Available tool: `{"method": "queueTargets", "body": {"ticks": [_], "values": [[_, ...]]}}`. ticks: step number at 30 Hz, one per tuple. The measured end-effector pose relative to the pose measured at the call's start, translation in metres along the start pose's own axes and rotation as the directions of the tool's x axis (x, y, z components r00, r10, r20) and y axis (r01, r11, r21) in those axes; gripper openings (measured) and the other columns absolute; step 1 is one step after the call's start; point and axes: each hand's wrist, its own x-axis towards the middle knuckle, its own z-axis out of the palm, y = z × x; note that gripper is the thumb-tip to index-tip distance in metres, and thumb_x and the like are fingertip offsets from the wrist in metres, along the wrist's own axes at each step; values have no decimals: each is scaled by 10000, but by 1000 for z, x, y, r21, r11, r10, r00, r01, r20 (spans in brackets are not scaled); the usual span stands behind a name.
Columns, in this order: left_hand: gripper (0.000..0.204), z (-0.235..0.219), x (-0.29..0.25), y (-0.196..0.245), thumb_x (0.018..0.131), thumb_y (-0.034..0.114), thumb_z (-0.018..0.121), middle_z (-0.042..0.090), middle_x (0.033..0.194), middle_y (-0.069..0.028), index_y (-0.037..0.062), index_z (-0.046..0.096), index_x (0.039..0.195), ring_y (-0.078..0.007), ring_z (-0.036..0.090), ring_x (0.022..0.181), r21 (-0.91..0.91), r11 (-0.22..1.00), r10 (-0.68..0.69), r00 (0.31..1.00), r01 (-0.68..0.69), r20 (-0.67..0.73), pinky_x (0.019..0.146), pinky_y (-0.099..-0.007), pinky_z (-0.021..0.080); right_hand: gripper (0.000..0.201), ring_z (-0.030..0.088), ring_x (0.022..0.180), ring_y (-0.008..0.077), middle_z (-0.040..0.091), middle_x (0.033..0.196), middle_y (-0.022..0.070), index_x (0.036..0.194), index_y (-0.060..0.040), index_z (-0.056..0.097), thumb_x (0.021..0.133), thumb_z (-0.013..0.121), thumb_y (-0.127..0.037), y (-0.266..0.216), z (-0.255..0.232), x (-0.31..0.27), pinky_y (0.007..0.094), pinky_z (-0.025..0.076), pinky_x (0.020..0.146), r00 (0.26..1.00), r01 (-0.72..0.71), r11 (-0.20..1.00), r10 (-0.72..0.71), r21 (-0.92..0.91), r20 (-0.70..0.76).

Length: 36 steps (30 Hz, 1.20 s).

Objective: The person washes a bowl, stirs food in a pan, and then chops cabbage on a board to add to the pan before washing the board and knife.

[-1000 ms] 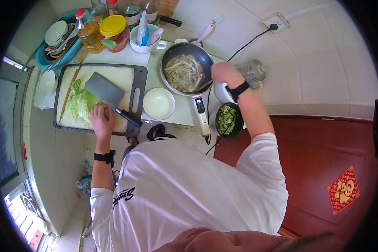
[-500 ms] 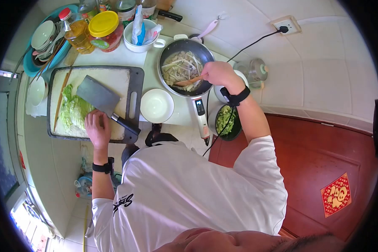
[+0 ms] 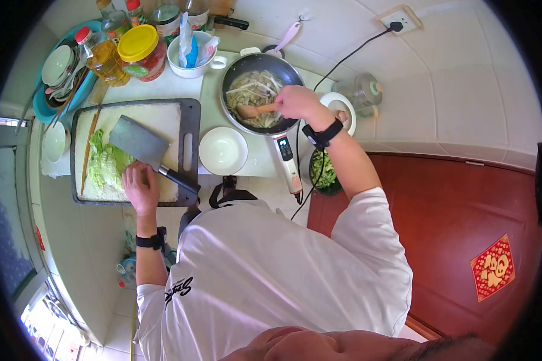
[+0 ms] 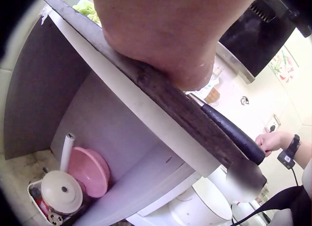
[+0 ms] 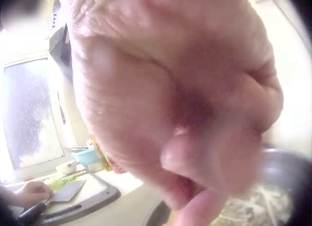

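My right hand [image 3: 299, 102] grips the handle of a wooden spatula [image 3: 253, 111] over a dark frying pan [image 3: 290, 71]. The spatula's broad end lies among pale sliced food [image 3: 256, 84] with whitish strips. Curled fingers [image 5: 190, 157] fill most of the right wrist view. On the cutting board [image 3: 168, 117], my left hand [image 3: 141, 188] rests near the front edge, fingers loosely bent, beside shredded cabbage [image 3: 106, 165]. A cleaver [image 3: 138, 141] lies flat there, its black handle pointing toward the board's right corner, close to those fingers.
A white bowl [image 3: 223, 150] stands between board and pan. The pan's white handle [image 3: 288, 162] juts toward the body, near a power cord [image 3: 310, 191]. A pot of chopped greens [image 3: 325, 171] sits right. Bottles, a yellow-lidded jar [image 3: 140, 45] and a blue basin [image 3: 42, 108] stand behind.
My right hand has moved leftward from the pan's right rim, bringing the spatula's broad end into sight and farther left through the food. The left hand stays by the cabbage.
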Motion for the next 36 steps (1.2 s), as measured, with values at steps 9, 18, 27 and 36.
{"method": "queueTargets", "body": {"ticks": [9,18,27,36], "values": [[101,1,-2,0,809,31,643,607,931,-98,59,563,865,-324,554,893,-4,999,31,999,-31,-10,806,-431,429,181,682,668,262,685,663,85,810,-121,755,744,609,-204,7,28,21,374,532,643,980,-120,985,137,124,-142],[101,3,-2,-1,802,25,637,617,915,-100,56,562,862,-322,560,872,31,998,64,998,-63,-25,798,-427,437,154,680,638,248,676,637,98,750,-100,743,722,614,-179,22,34,16,377,522,617,973,-88,966,136,244,-185],[69,4,-2,0,803,24,624,627,908,-122,43,570,841,-331,563,857,49,997,63,997,-62,-33,792,-433,438,136,678,634,254,675,623,78,701,-101,731,689,603,-143,16,24,4,379,510,584,978,-121,962,158,243,-136],[71,6,-3,-4,802,32,624,625,900,-130,42,565,840,-337,567,853,60,996,71,997,-69,-31,791,-436,440,238,651,558,182,675,608,48,853,-98,758,803,604,-273,24,40,14,329,505,581,985,-77,943,122,324,-121]]}}
